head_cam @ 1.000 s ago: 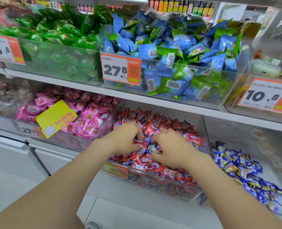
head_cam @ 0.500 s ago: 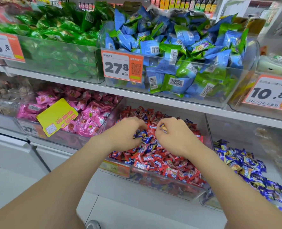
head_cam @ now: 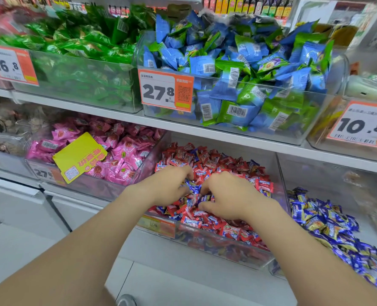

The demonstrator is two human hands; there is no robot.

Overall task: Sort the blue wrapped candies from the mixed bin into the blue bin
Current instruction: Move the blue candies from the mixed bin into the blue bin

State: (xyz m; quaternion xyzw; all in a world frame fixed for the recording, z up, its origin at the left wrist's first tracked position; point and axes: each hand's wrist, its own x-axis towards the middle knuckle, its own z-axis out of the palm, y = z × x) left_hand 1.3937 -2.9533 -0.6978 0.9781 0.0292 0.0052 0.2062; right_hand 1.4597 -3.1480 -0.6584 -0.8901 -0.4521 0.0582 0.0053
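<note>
The step in hand looks like the picking stage: both hands are down in the mixed bin point(head_cam: 227, 250), working through a heap that is mostly red wrappers with blue ones scattered in it. Nothing is on its way across yet.

The left hand point(head_cam: 167, 187) lies palm down on the heap with its fingers curled. Their tips are sunk among the wrappers on the side facing the other hand. The right hand point(head_cam: 229, 195) mirrors it, fingers bent and spread a little, tips buried in the candies. Between the two hands sits a small cluster of blue wrapped candies point(head_cam: 193, 188), touching the fingertips of both. Whether either hand has closed on one of them or is only raking through them cannot be told, since the fingertips are hidden by wrappers and the picture is slightly blurred there.

The blue bin point(head_cam: 315, 173) stands just beside the mixed bin, out beyond the right hand, with a pile of blue and yellow wrappers lying in it.

The next move probably calls for closing the fingers on the blue pieces alone, shaking off any red ones that cling, then carrying them over the clear wall to the right and letting go above that pile.
</note>
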